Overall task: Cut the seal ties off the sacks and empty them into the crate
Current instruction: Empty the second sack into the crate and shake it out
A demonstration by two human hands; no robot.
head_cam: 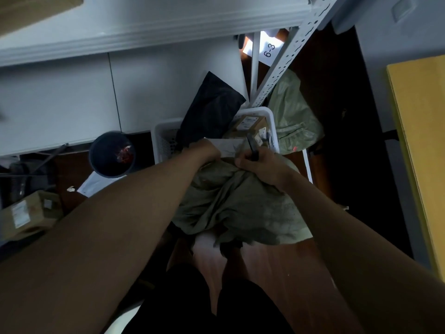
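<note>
The person stands over a white crate on the floor and holds a grey-green sack against its near rim. The left hand grips the gathered top of the sack; its fingers curl down into the cloth, so I cannot tell exactly how they lie. The right hand is closed around a dark cutting tool, and the blade end points up toward 12 o'clock, just beside the sack's mouth. The seal tie itself is too small to make out.

Inside the crate there are brown parcels with white labels, at 1 o'clock from the hands. A black bag leans over the far rim of the crate at 12 o'clock. A second green sack lies on the floor behind the crate, at 2 o'clock, beside the white shelf post. At 9 o'clock from the hands stands a dark bucket with something red in it, and further to 8 o'clock lies a cardboard box.
</note>
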